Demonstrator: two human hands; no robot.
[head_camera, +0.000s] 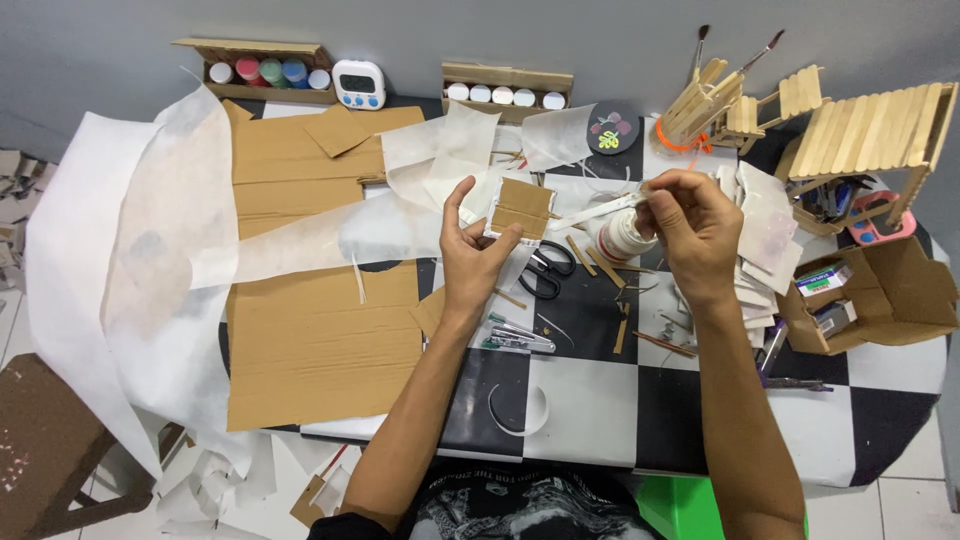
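Cardboard square (521, 209) sat pinched in the left hand (478, 252) above the table (590, 400); right hand (690, 222) fingers clamped a white strip (605, 209), apparently mid-gluing; aligning it looked next.

Matt brown cardboard square (522, 208); thin translucent white paper sheet (150, 250); glossy checkered tabletop (590, 400); pale bare wooden stick frame (875, 130); black-handled metal scissors (545, 270)

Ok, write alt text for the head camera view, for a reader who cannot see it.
Seen from above, a person's left hand holds a small square brown cardboard piece while the right hand pinches a thin white strip over a black-and-white checkered table. Black-handled scissors, a large flat brown cardboard sheet and white tissue paper lie around.
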